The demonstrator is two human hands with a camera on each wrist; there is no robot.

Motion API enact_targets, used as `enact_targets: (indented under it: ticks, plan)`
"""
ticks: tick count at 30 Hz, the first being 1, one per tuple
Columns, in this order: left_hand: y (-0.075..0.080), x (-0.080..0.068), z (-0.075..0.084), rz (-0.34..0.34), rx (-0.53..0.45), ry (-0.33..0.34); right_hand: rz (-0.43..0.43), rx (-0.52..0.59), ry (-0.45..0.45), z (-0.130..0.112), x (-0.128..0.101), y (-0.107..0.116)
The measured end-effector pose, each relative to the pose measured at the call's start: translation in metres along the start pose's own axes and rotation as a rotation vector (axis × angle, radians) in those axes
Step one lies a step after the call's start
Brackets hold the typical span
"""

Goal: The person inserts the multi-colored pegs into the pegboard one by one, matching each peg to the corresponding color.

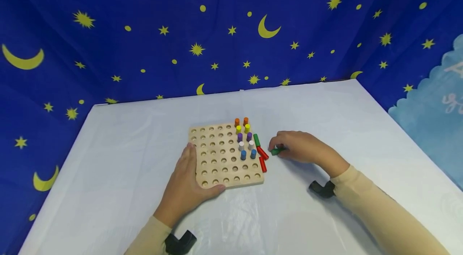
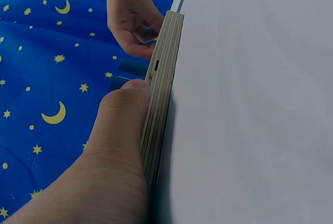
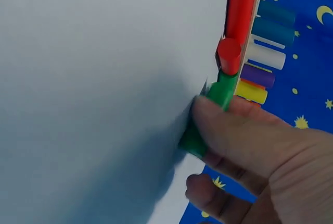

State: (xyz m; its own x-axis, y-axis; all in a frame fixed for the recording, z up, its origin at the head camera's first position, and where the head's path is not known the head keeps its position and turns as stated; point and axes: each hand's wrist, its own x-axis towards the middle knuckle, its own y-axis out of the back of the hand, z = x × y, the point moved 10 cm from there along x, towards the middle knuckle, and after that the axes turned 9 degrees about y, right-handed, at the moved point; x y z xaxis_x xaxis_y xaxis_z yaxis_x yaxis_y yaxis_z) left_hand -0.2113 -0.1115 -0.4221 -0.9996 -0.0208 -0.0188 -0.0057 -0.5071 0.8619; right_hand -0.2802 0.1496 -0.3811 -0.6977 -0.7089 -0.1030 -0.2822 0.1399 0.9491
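A square wooden pegboard [image 1: 221,158] with rows of round holes lies on the table. My left hand [image 1: 186,174] rests round its near left corner, fingers straight along the left side and thumb [image 2: 122,114] against the front edge. To the right of the board, my right hand [image 1: 302,147] pinches a green peg [image 3: 193,139] between thumb and fingers, low over the table. Beside the board's right edge lie another green peg [image 1: 257,140] and two red pegs [image 1: 263,164], [image 1: 263,153]. Pairs of orange, yellow, purple, white and blue pegs [image 1: 243,155] stand upright in the right-hand columns.
White sheeting covers the table [image 1: 144,138] around the board. Behind it hangs a blue cloth [image 1: 152,46] with yellow moons and stars. A black wrist mount [image 1: 322,189] sticks out from the right sleeve, and a similar mount [image 1: 181,242] from the left.
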Motion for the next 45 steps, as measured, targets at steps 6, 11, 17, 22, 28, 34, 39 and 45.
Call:
enact_targets:
  ticks: [6,11,17,22,28,34,39,45]
  plan:
    - [-0.002,-0.001,0.000,-0.003,0.002,-0.005,0.072,0.109,0.057,-0.008,-0.006,-0.001]
    - [-0.001,0.000,0.000,-0.004,0.008,0.002,0.116,0.271,0.084,-0.018,-0.009,0.002]
    - [0.000,-0.001,-0.001,-0.013,0.005,0.016,0.128,0.413,0.075,-0.037,-0.004,0.000]
    - [-0.001,-0.001,-0.001,-0.014,0.004,0.013,0.170,0.426,0.110,-0.052,0.002,0.001]
    - [0.000,0.001,0.000,-0.015,0.003,0.010,0.230,0.381,0.135,-0.062,0.009,0.003]
    - [0.002,0.002,0.001,-0.014,0.001,0.005,0.258,0.269,0.165,-0.074,0.014,0.005]
    - [0.002,0.002,0.001,-0.011,0.002,-0.002,0.270,0.174,0.173,-0.082,0.016,0.006]
    - [0.001,0.002,0.000,-0.019,0.006,0.004,0.248,0.113,0.149,-0.085,0.020,0.002]
